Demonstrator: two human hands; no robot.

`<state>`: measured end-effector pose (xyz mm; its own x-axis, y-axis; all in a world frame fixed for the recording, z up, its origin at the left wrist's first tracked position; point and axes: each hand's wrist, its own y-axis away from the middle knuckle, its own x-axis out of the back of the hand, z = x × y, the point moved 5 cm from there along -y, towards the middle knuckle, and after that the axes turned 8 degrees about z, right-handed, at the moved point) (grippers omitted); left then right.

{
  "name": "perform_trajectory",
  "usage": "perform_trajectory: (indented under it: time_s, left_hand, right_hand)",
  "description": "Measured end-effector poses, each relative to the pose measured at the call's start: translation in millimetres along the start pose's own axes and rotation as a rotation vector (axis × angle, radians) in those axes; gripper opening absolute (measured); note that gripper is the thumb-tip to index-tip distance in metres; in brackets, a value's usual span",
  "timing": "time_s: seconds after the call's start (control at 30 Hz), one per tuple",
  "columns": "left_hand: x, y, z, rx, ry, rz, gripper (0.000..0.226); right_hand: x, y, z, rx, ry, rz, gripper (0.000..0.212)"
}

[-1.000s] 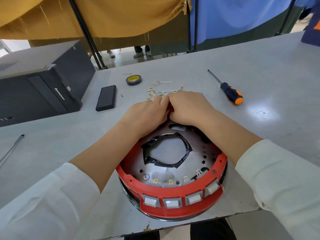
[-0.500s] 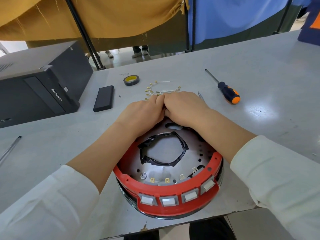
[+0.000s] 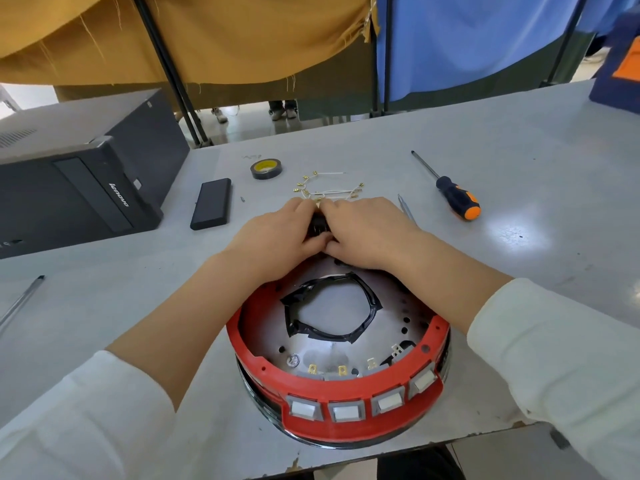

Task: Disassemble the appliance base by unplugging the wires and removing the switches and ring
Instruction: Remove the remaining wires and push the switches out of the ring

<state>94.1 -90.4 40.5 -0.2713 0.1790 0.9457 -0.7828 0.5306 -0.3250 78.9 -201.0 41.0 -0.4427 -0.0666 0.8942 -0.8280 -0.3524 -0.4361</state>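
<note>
Both hands, left (image 3: pixel 277 233) and right (image 3: pixel 367 230), pinch a small black part (image 3: pixel 318 221) at the base's (image 3: pixel 346 386) far rim; jerky pull risks bent terminals.

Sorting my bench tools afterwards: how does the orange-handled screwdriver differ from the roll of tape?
The screwdriver is long and thin, with a metal shaft and a black-and-orange handle; the tape roll is a flat black ring with a yellow core. The screwdriver lies to the right of both hands, the tape roll beyond and to their left, near the black rectangular block. Both rest untouched on the grey table, beyond the red appliance base.
</note>
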Motion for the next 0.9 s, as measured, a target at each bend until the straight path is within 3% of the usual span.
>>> perform_trajectory:
  time_s: [0.17,0.43,0.67,0.8,0.9]
  left_hand:
    - [-2.5,2.6,5.8,-0.012,-0.083,0.063,0.037]
    - [5.0,5.7,2.7,0.036,0.169,0.03,0.024]
    - [3.3,13.9,3.3,0.03,0.126,-0.023,0.032]
    - [4.1,9.1,-10.5,0.194,0.411,-0.057,0.035]
    - [1.9,5.8,-17.0,0.231,0.472,-0.063,0.013]
  right_hand:
    - [-2.4,0.8,-4.8,0.06,0.106,-0.021,0.028]
    - [-0.6,2.0,-4.5,0.057,0.079,-0.028,0.033]
    - [-3.4,0.5,-8.0,0.075,0.104,-0.006,0.052]
    - [-4.3,2.1,-9.5,0.091,0.177,0.044,0.057]
    - [-4.7,2.7,-9.2,0.111,0.194,0.076,0.052]
